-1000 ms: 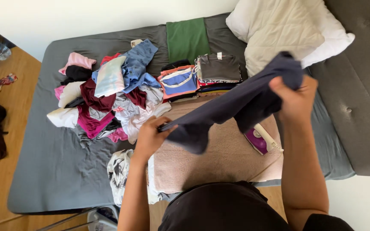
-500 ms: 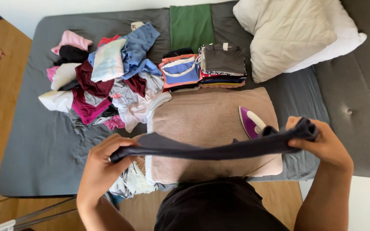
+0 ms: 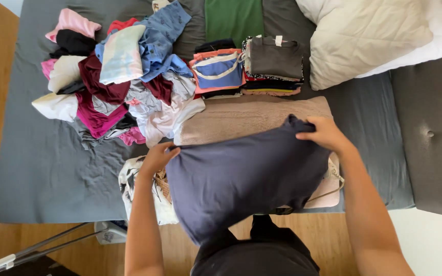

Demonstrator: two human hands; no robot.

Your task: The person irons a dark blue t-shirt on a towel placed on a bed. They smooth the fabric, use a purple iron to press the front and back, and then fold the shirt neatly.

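I hold a dark navy garment (image 3: 244,176) spread out between both hands above a beige towel (image 3: 241,115) laid on the grey bed (image 3: 47,163). My left hand (image 3: 158,156) grips its left upper corner. My right hand (image 3: 323,133) pinches its right upper corner. The cloth hangs down toward my body and hides the near part of the towel and the iron that stood there.
A heap of mixed unfolded clothes (image 3: 118,76) lies at the left. Two stacks of folded clothes (image 3: 246,69) sit behind the towel, with a green garment (image 3: 233,18) beyond. White pillows (image 3: 374,36) lie at the right. A patterned cloth (image 3: 134,189) hangs off the bed's edge.
The garment was a stretched, twisted band half a second ago; now it is opened flat and raised over the towel. Both hands moved up and closer together.
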